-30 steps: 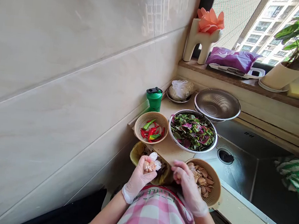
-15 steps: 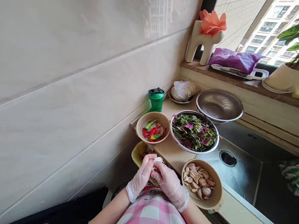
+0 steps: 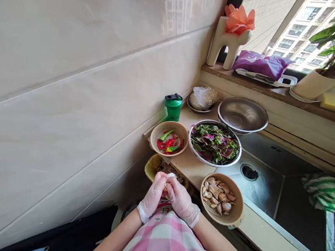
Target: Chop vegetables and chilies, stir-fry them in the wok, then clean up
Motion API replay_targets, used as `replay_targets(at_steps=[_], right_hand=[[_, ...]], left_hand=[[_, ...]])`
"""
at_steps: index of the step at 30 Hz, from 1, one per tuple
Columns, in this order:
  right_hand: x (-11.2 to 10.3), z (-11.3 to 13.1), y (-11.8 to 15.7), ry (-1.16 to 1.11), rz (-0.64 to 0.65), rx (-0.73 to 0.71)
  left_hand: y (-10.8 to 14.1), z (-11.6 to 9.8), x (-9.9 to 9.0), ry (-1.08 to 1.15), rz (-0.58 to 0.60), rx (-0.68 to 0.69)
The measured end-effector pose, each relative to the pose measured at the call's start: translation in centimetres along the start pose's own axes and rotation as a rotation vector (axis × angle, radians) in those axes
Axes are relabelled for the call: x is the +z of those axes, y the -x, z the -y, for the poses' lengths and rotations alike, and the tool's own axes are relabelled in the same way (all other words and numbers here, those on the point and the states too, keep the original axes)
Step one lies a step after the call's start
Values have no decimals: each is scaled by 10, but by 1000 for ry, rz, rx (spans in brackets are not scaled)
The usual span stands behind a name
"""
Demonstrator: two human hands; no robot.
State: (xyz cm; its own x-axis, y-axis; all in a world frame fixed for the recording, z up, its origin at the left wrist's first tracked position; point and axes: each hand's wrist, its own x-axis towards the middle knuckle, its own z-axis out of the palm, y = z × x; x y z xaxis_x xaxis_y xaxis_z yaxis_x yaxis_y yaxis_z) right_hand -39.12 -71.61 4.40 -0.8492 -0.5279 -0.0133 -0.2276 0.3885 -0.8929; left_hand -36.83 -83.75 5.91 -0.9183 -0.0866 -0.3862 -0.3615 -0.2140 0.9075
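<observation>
Both my hands wear thin clear gloves and meet in front of my pink checked apron (image 3: 170,237). My left hand (image 3: 151,197) and my right hand (image 3: 182,202) are closed around a garlic bulb (image 3: 171,175), its white top showing between the fingertips; the rest is mostly hidden. Beyond them, lower than the counter, a yellow bin (image 3: 150,167) contains pale scraps that look like garlic skins. To the right of my right hand stands a beige basket (image 3: 238,217) of unpeeled garlic cloves (image 3: 220,195).
Left on the counter are a beige basket (image 3: 153,144) of red and green chillies and a green shaker bottle (image 3: 173,108). A steel colander (image 3: 237,159) of leafy greens sits beside an upper colander (image 3: 243,113). The sink (image 3: 271,164) lies right; tiled wall left.
My hands have drawn closer together around the garlic bulb, covering more of it. The view has shifted slightly, so the counter things appear a little higher and further left.
</observation>
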Motion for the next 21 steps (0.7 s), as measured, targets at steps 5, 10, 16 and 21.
replay_targets(at_steps=[5,10,16,21], right_hand=[[3,3,3,138,-14,102],[8,-6,3,101,-54,142],[2,-18,9,-101,-84,60],[-19,-12,21,-124,-123,95]], left_hand=[[-4,-3,7,-46,-32,87],[-4,1,10,-33,-43,47],[-2,-3,13,-100,-43,-75],[-9,-3,33,-116,88,85]])
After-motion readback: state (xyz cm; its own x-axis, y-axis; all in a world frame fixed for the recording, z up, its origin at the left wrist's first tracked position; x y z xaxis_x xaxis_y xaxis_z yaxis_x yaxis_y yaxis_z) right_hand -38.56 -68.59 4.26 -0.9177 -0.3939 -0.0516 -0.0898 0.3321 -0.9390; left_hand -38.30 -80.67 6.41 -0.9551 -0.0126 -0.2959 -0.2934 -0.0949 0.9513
